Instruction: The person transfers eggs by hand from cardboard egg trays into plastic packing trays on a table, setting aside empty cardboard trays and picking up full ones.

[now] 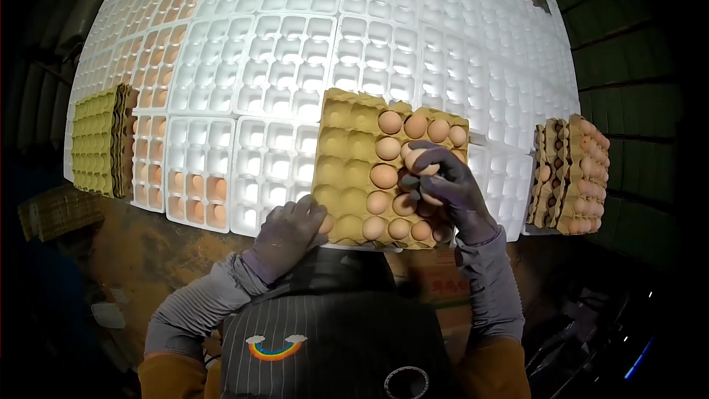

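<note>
A tan pulp egg tray (337,166) lies in front of me on white foam trays. Brown eggs (384,176) fill much of its right part, while its left columns have bare cups. My right hand (456,191), in a dark glove, is over the filled side, its fingers closed round an egg (422,162). Other eggs beneath that hand are partly hidden. At the tray's lower left edge my gloved left hand (289,233) is curled, with an egg (326,224) showing at its fingertips.
White foam trays (284,59) cover the table, some cells at the left holding eggs. Pulp trays (96,144) stand stacked at the left. Another stack with eggs (587,177) is at the right edge. A cardboard box (447,281) sits below the table edge.
</note>
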`<state>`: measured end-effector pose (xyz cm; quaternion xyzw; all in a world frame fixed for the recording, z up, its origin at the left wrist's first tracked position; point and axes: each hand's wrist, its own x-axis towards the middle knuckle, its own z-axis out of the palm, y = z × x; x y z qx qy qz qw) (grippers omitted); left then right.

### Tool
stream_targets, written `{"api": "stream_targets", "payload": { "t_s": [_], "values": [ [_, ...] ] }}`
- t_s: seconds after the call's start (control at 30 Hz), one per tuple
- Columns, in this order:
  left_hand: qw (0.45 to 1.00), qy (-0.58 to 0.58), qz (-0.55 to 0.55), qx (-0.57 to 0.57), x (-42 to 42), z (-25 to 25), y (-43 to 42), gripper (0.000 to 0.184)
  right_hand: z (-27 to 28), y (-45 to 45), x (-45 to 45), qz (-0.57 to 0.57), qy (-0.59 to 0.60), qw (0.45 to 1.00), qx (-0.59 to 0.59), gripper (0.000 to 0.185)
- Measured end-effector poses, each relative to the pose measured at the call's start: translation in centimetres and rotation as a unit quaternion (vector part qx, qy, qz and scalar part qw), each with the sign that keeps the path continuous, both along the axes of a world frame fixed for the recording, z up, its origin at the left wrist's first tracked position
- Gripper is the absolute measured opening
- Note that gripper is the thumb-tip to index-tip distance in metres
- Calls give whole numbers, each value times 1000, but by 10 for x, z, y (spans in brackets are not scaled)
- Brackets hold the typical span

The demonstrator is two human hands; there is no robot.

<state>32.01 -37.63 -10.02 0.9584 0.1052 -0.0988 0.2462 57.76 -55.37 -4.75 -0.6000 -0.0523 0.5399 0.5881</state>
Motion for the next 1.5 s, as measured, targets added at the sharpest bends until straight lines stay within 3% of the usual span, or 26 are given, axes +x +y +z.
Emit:
{"api": "stream_targets", "payload": {
  "t_s": [0.07,0.1,0.13,0.17,0.2,0.23,0.27,0.33,0.4,0.47,0.5,0.53,0.6,0.67,0.73,0.77,0.8,0.83,0.87,1.0,1.07,1.17,1.2,1.27,1.33,1.5],
  "values": [
    [1000,-2,3,-15,-3,2,9,50,-23,16,27,135,-438,887,-64,34],
    [974,4,86,-211,-4,1,18,50,-29,25,39,170,-619,757,-126,34],
    [904,9,164,-396,6,12,24,50,-32,34,47,168,-619,757,-123,34],
    [725,95,295,-615,15,27,31,49,-37,43,55,252,-666,675,-194,37],
    [658,51,316,-681,25,35,37,45,-43,49,63,332,-697,579,-261,39],
    [689,32,290,-664,39,39,42,46,-49,54,68,366,-687,568,-268,40],
    [718,13,262,-644,57,40,46,48,-51,51,70,365,-687,569,-267,40],
    [926,-175,37,-333,101,21,52,45,-48,44,77,350,-688,596,-219,42],
    [916,-113,138,-359,146,37,20,36,-47,22,79,297,-691,628,-199,46],
    [987,-101,25,124,184,22,12,27,-47,-4,81,117,-460,879,-40,52],
    [986,-106,26,122,195,12,11,27,-29,-15,70,49,-261,964,-19,56],
    [983,-89,9,163,204,2,8,24,-12,-25,56,-24,-47,999,3,61],
    [977,-72,-11,202,216,-2,3,22,-9,-34,28,-137,41,987,72,62],
    [976,-45,-47,208,215,2,7,22,-25,-51,20,-42,-130,989,63,55],
    [976,-71,-51,200,201,-5,25,29,-21,-53,15,-26,-87,992,88,68],
    [992,-121,6,-40,190,-9,39,33,-18,-55,12,-19,-65,993,99,75],
    [945,-166,64,-273,177,-8,54,38,-17,-51,6,-11,-66,993,97,74],
    [840,30,218,-496,161,22,63,56,-13,-47,0,-15,-60,994,88,74],
    [715,8,273,-644,136,20,67,70,-9,-38,-7,-21,-47,996,76,73],
    [593,8,314,-742,37,17,90,75,10,17,-37,-60,133,989,39,57],
    [652,50,337,-677,-18,5,104,66,-22,44,-55,-28,124,989,72,50],
    [685,87,427,-584,-93,7,128,52,-28,125,-102,161,-250,954,46,34],
    [845,-33,370,-385,-124,-17,146,47,-37,148,-120,224,-388,891,70,38],
    [835,-113,457,-285,-137,3,173,43,-44,199,-157,260,-468,844,24,41],
    [907,-79,412,-28,-145,5,206,41,-61,244,-183,233,-688,683,73,41],
    [965,-52,238,101,-142,-23,259,43,-84,296,-215,327,-731,598,-19,20]
  ]
}}
